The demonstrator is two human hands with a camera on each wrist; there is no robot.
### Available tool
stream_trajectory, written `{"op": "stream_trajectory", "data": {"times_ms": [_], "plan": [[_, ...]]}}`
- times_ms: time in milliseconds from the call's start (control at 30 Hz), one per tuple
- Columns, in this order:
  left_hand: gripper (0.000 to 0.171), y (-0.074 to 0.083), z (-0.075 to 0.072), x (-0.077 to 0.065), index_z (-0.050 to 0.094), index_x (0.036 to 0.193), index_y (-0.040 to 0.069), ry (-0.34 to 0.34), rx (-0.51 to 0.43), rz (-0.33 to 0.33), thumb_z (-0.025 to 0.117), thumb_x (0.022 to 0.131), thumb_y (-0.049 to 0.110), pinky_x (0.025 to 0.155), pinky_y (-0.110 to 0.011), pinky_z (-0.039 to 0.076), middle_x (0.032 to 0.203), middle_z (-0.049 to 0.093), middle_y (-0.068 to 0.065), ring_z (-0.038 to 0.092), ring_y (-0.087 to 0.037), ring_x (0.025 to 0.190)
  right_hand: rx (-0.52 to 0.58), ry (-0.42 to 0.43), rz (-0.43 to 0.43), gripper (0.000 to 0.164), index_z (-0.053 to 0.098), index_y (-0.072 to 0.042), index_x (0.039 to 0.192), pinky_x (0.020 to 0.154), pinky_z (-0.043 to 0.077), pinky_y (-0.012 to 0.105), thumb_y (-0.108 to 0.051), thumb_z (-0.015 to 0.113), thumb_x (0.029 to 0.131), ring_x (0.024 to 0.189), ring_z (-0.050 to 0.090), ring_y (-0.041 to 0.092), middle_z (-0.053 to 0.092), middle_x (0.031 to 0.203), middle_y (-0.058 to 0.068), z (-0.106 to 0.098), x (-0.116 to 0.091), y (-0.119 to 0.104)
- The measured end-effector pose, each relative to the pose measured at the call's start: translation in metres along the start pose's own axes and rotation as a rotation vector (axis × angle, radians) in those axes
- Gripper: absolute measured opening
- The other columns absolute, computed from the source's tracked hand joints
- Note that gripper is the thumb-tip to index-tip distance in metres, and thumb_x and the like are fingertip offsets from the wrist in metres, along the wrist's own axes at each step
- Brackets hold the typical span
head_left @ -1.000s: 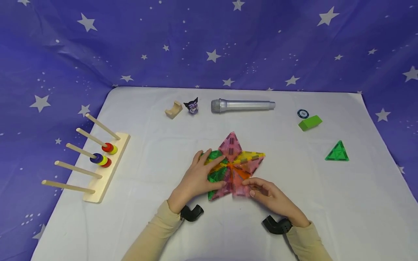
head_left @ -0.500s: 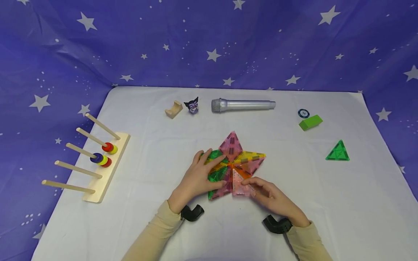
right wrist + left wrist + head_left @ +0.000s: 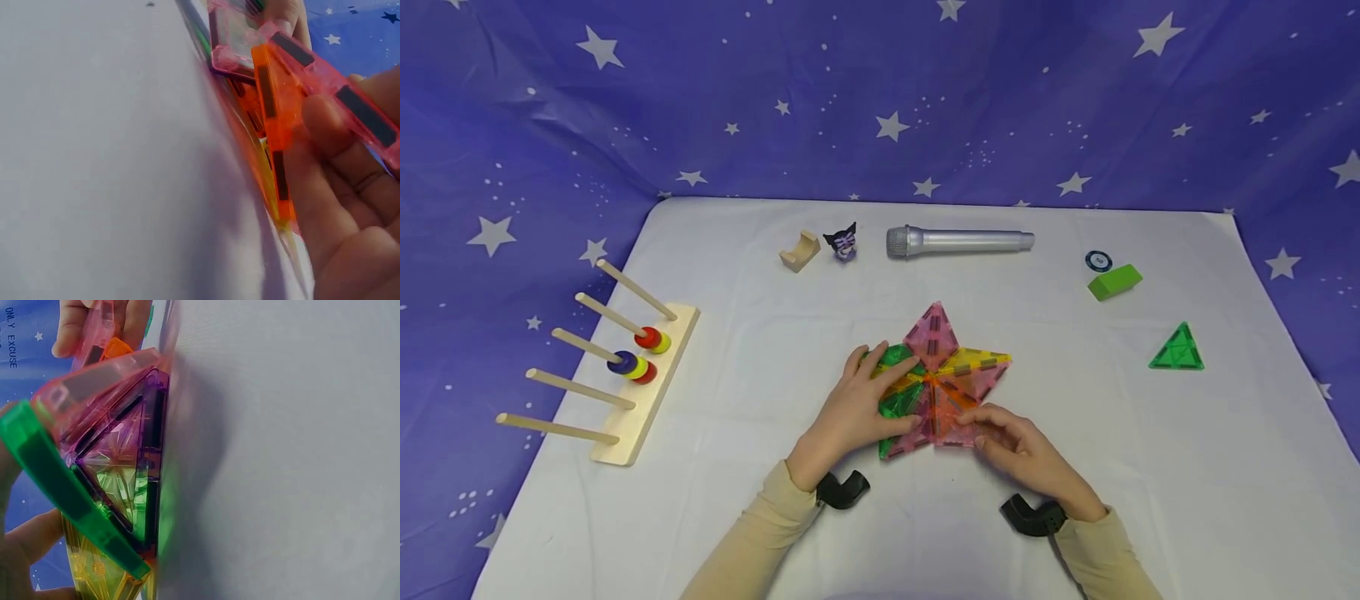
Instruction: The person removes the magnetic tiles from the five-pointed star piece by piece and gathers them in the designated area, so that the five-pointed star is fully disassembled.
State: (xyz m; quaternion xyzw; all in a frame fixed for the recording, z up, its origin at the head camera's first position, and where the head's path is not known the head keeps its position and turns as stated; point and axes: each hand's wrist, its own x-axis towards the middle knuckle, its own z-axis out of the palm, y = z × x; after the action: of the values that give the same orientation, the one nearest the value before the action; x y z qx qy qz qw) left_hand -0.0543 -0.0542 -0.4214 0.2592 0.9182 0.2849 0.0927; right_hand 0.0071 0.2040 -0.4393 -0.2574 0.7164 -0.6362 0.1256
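Translucent magnetic tiles form a star-shaped build (image 3: 931,329) in pink, yellow, orange and green on the white table. My left hand (image 3: 842,412) rests over its green left side, fingers spread and the thumb on a front pink tile. At the front right, my right hand (image 3: 1026,450) pinches a pink triangular magnetic tile (image 3: 359,106) between thumb and fingers. That pink tile leans over an orange tile (image 3: 269,94), with a wedge of space between them in the right wrist view. A purple-edged tile (image 3: 153,425) and a green tile (image 3: 69,487) stand tilted in the left wrist view.
A loose green triangular tile (image 3: 1177,350) lies at the right, near a green block (image 3: 1115,282) and a round chip (image 3: 1098,261). Behind are a silver microphone (image 3: 962,241), a small figurine (image 3: 843,243) and a wooden piece (image 3: 800,252). A peg rack (image 3: 647,392) stands left.
The pink tile in my right hand has changed its tilt; it looked paler half a second ago and now shows orange through it. My left hand has stayed in place.
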Motion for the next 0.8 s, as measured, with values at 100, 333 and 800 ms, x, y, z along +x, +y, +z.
{"op": "stream_trajectory", "data": {"times_ms": [100,333,800], "plan": [[0.075,0.0,0.0,0.0,0.036,0.139,0.032,0.002,-0.004,0.001,0.065,0.074,0.053,0.092,-0.055,0.033,0.146,0.022,-0.014,0.015,-0.037,0.13,0.034,0.013,-0.003,0.033,0.05,0.006,0.115,0.08,0.045,0.023,0.017,0.044,0.085,0.104,0.052,0.013,0.053,0.113,0.017,0.0,0.001,0.001],[0.074,-0.001,-0.002,0.001,0.036,0.139,0.031,0.006,0.001,0.002,0.065,0.074,0.052,0.092,-0.055,0.034,0.145,0.022,-0.014,0.015,-0.038,0.13,0.05,0.01,-0.015,0.03,0.048,0.007,0.114,0.088,0.04,0.022,0.017,0.04,0.087,0.108,0.049,0.014,0.051,0.113,0.02,0.0,0.003,0.002],[0.074,-0.002,0.001,-0.003,0.035,0.14,0.031,-0.006,0.001,0.008,0.063,0.076,0.055,0.093,-0.055,0.032,0.145,0.022,-0.015,0.015,-0.039,0.129,-0.102,0.698,0.293,0.044,0.033,0.009,0.132,0.067,0.047,0.016,-0.009,0.048,0.094,0.086,0.053,0.005,0.046,0.109,0.011,-0.103,-0.014,-0.006]]}}
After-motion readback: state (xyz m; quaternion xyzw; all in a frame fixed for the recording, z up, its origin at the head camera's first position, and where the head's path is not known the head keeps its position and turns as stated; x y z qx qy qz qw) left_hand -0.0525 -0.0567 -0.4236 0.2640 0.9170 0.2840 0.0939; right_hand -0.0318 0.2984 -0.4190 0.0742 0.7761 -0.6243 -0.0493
